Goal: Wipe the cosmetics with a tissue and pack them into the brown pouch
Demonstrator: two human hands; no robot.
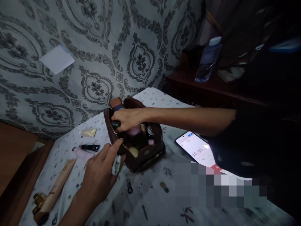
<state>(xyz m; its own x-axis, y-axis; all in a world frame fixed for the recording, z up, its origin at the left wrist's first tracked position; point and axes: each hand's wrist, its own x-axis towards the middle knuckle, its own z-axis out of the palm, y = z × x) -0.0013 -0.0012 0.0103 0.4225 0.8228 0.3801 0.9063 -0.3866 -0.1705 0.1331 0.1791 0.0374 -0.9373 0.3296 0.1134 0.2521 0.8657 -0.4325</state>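
Note:
A brown zippered toiletry bag [152, 157] lies open on the bed, filled with several small cosmetic items. My left hand [101, 169] is at its near left side, fingers closed on the rim by the zipper. My right hand [128, 119] reaches into the bag from the right. Its fingers are curled at a dark, shiny rounded item [115, 125] by the left inner wall, whose kind I cannot make out. A pale yellow round item [133, 152] and a pink item [150, 142] show inside the bag. An orange-brown and blue piece [115, 103] sticks up at the back.
Left on the patterned sheet [145, 194] lie a cream tube [88, 132], a black tube [90, 147], a pink tube [83, 153], a long beige tube [58, 185] and a gold-capped bottle [39, 204]. A phone [199, 150] shows a timer at right. A clear bottle [208, 59] stands on a dark red table [178, 78].

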